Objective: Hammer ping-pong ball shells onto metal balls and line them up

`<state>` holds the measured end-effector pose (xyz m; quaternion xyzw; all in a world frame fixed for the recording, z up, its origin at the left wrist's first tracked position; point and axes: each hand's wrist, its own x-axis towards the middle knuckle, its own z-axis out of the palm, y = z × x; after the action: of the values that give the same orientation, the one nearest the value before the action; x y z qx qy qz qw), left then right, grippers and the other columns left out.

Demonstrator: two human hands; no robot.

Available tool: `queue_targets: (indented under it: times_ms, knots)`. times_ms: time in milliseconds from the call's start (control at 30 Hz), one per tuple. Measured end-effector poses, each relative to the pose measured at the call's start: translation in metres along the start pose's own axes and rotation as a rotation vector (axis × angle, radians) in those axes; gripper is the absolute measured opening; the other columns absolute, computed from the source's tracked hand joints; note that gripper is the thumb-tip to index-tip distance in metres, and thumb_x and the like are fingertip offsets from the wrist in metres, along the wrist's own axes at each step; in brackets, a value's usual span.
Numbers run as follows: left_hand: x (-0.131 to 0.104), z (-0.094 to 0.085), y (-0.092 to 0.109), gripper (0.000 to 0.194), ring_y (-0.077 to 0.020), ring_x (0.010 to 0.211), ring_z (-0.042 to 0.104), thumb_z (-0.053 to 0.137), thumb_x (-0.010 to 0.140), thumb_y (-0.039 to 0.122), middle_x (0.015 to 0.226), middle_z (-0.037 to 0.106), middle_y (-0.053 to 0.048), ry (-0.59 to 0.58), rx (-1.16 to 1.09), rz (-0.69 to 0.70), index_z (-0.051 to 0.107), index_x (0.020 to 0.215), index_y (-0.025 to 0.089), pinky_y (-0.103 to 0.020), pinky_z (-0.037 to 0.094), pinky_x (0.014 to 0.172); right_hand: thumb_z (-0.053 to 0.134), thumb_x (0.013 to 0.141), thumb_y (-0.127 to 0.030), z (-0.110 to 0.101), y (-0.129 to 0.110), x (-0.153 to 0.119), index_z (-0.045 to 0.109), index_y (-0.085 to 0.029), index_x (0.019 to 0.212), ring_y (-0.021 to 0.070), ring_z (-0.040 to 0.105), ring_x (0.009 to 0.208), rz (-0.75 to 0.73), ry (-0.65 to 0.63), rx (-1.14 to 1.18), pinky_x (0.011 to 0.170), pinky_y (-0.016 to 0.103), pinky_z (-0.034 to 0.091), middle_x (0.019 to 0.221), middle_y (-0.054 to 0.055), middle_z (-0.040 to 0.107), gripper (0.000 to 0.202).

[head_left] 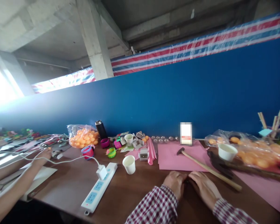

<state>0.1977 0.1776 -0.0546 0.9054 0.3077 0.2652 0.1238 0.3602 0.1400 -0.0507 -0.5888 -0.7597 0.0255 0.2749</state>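
Note:
My left hand [175,184] and my right hand [205,187] are close together on the brown table, with checked sleeves behind them. Both hands have their fingers curled inward and down, the fingertips almost meeting. Something small and dark may be between them, but the fingers hide it. Just beyond them lies a sheet of pink paper [169,157]. A hammer [202,163] with a wooden handle rests across it, its handle end reaching to the right of my right hand. A white paper cup [129,165] stands to the left of my left hand.
A white power strip [99,188] with a plugged-in charger [101,172] lies left. Bags of orange balls [85,137] stand at the back. A second paper cup [227,152] is at right. Another person's arm [25,183] reaches in from the left. A blue partition [140,105] rises behind.

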Motion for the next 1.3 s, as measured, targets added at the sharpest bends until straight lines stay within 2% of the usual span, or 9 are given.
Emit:
queue_targets:
  times_ms: [300, 433, 633, 767, 833, 933, 1033, 1167, 1300]
  knots:
    - [0.001, -0.003, 0.003, 0.032, -0.0171, 0.090, 0.052, 0.049, 0.071, 0.014, 0.094, 0.062, -0.004, 0.027, -0.008, -0.005, 0.058, 0.102, 0.016, -0.029, 0.041, 0.085, 0.032, 0.084, -0.031, 0.000, -0.001, 0.001, 0.059, -0.021, 0.083, 0.0181, 0.053, 0.077, -0.033, 0.021, -0.006, 0.070, 0.032, 0.039, 0.081, 0.005, 0.058, 0.029]
    - [0.001, 0.001, 0.000, 0.031, -0.0166, 0.091, 0.052, 0.051, 0.070, 0.014, 0.096, 0.063, -0.004, 0.047, -0.017, -0.004, 0.059, 0.100, 0.017, -0.028, 0.042, 0.085, 0.034, 0.083, -0.033, 0.002, 0.000, 0.001, 0.059, -0.021, 0.078, 0.0182, 0.053, 0.075, -0.034, 0.037, -0.021, 0.067, 0.031, 0.039, 0.079, 0.005, 0.058, 0.028]
    - [0.003, 0.008, -0.003, 0.023, -0.0172, 0.088, 0.054, 0.050, 0.072, 0.015, 0.092, 0.063, -0.005, 0.083, -0.004, 0.011, 0.064, 0.090, 0.017, -0.030, 0.044, 0.083, 0.035, 0.082, -0.026, 0.004, 0.004, 0.001, 0.059, -0.021, 0.079, 0.0176, 0.053, 0.073, -0.026, 0.050, -0.031, 0.067, 0.030, 0.039, 0.079, 0.004, 0.059, 0.025]
    - [0.002, 0.001, 0.003, 0.021, -0.0168, 0.088, 0.055, 0.051, 0.071, 0.014, 0.091, 0.063, -0.005, 0.100, -0.033, 0.014, 0.065, 0.086, 0.018, -0.030, 0.045, 0.083, 0.036, 0.081, -0.024, 0.003, 0.007, 0.000, 0.060, -0.023, 0.086, 0.0170, 0.054, 0.075, 0.006, 0.081, -0.049, 0.068, 0.030, 0.041, 0.081, 0.003, 0.060, 0.024]
    - [0.001, -0.004, 0.006, 0.021, -0.0166, 0.090, 0.054, 0.050, 0.072, 0.014, 0.094, 0.062, -0.004, 0.152, -0.069, 0.005, 0.064, 0.087, 0.019, -0.030, 0.044, 0.084, 0.037, 0.079, -0.021, 0.003, 0.009, 0.000, 0.058, -0.023, 0.094, 0.0174, 0.055, 0.080, 0.017, 0.129, -0.058, 0.071, 0.030, 0.042, 0.087, 0.003, 0.061, 0.026]
    - [-0.001, -0.013, 0.010, 0.024, -0.0158, 0.093, 0.053, 0.045, 0.076, 0.015, 0.097, 0.060, -0.006, 0.318, -0.155, -0.054, 0.060, 0.095, 0.019, -0.032, 0.044, 0.085, 0.038, 0.080, -0.022, 0.001, 0.011, -0.002, 0.056, -0.022, 0.100, 0.0175, 0.055, 0.085, 0.031, 0.224, -0.058, 0.074, 0.030, 0.042, 0.093, 0.004, 0.061, 0.026]
    - [0.000, -0.020, 0.009, 0.023, -0.0139, 0.086, 0.056, 0.041, 0.080, 0.016, 0.089, 0.062, -0.007, 0.432, -0.269, -0.113, 0.060, 0.093, 0.017, -0.029, 0.046, 0.079, 0.038, 0.083, -0.029, -0.002, 0.010, -0.003, 0.055, -0.022, 0.099, 0.0165, 0.057, 0.084, 0.065, 0.311, -0.037, 0.073, 0.028, 0.044, 0.091, 0.003, 0.062, 0.025]
    - [0.001, -0.022, 0.005, 0.021, -0.0124, 0.072, 0.057, 0.040, 0.082, 0.021, 0.076, 0.062, -0.005, 0.468, -0.334, -0.196, 0.061, 0.081, 0.015, -0.025, 0.046, 0.069, 0.036, 0.084, -0.035, -0.004, 0.008, -0.005, 0.057, -0.022, 0.089, 0.0153, 0.060, 0.078, 0.115, 0.347, 0.027, 0.068, 0.025, 0.044, 0.085, 0.003, 0.065, 0.025]
    - [0.000, -0.022, 0.004, 0.027, -0.0118, 0.064, 0.056, 0.037, 0.083, 0.027, 0.068, 0.061, -0.004, 0.437, -0.344, -0.293, 0.059, 0.072, 0.015, -0.023, 0.043, 0.062, 0.032, 0.085, -0.037, -0.009, 0.003, -0.007, 0.055, -0.021, 0.080, 0.0143, 0.061, 0.065, 0.193, 0.323, 0.050, 0.058, 0.022, 0.042, 0.075, 0.004, 0.066, 0.029]
